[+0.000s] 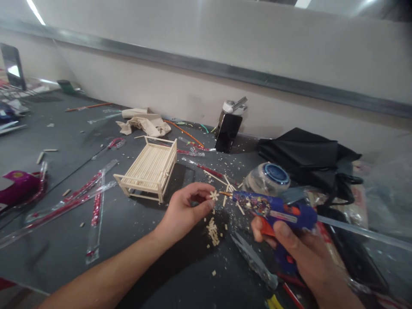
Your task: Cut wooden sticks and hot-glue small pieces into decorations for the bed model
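My left hand pinches a small pale star-shaped piece, made of short wooden bits, between thumb and fingers. In my right hand is a blue glue gun with an orange trigger and a clear glue stick out of its back. The gun's nozzle points left, right beside the star; I cannot tell whether they touch. Below the star lies a small heap of cut wooden bits. Several thin sticks lie behind it. To the left stands a miniature wooden bed with a slatted top.
Scissors lie below the glue gun. A jar with a blue lid, a propped phone and a black bag stand behind. Red-and-clear plastic wrappers, crumpled beige cloth or paper and a purple tool lie leftward.
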Demonstrator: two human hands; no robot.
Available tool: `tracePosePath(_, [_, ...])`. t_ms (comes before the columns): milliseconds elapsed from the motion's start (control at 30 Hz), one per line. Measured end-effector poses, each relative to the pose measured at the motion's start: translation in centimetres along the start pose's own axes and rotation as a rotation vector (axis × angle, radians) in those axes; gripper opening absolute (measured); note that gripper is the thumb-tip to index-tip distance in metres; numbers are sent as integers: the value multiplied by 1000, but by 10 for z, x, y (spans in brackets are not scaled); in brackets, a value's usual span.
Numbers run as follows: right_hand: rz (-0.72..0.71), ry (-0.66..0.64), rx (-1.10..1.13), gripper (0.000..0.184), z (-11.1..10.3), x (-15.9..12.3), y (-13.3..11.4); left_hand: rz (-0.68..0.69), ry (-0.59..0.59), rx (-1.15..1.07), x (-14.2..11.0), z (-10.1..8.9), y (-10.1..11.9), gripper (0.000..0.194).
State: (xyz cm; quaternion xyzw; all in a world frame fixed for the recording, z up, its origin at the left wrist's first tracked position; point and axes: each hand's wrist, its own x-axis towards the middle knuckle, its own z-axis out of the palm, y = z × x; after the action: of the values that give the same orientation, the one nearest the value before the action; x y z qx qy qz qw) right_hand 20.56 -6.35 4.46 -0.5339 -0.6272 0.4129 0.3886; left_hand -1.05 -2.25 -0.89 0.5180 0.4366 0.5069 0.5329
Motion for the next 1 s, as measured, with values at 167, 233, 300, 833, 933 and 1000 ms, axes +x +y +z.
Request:
tracePosePath(167, [4,-22,71,44,-2,0,4,-156,11,-286,1,-1,7,27])
tracePosePath(233, [12,-25,92,41,-2,1,5,-187,3,-359,2,-2,9,27])
tracePosePath(300, [28,-22,114,37,-3,2,7,-213,-12,-427,3,-3,9,26])
tracePosePath(833, [4,17,105,33,3,1,8,-360,-43,-741,5,-3,10,23])
tracePosePath(933, [6,1,99,35,2,0,12,-368,-60,-779,5,-4,8,24])
tracePosePath(1000, [15,-14,100,36,1,0,14,-355,-63,-800,5,-4,7,25])
